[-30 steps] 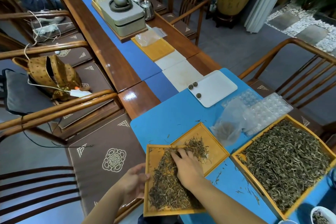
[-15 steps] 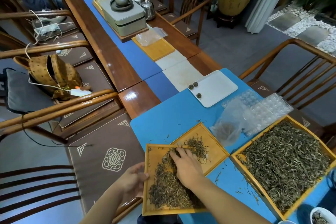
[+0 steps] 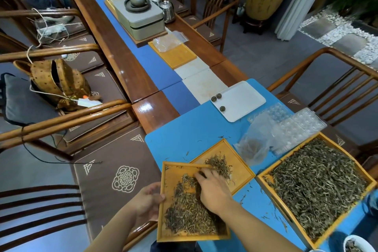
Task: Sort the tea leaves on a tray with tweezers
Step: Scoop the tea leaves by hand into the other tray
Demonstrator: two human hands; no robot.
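While my right hand lies palm down over the tea leaves in the near tray, I cannot tell whether its hidden fingertips pinch anything, and I see no tweezers under it. Compared with a second ago, this hand has drawn back toward me from the tray's far edge, dragging leaves off the top corner, so bare wood now shows there and the pile sits lower. I judge that as raking or spreading, which helps expose single leaves but is not yet picking with a tool. My left hand still grips the near tray's left rim, thumb on top, holding it tilted over the second small tray.

Counting outward: three wooden trays near me, namely the one I hold, the second small tray beneath its far corner with a thin clump of leaves, and the large tray to the right filled with leaves. Beyond them lies one white plate carrying three dark tea balls, then two clear blister moulds and one crumpled plastic bag, all on the blue mat. One white cup shows at the bottom right corner.
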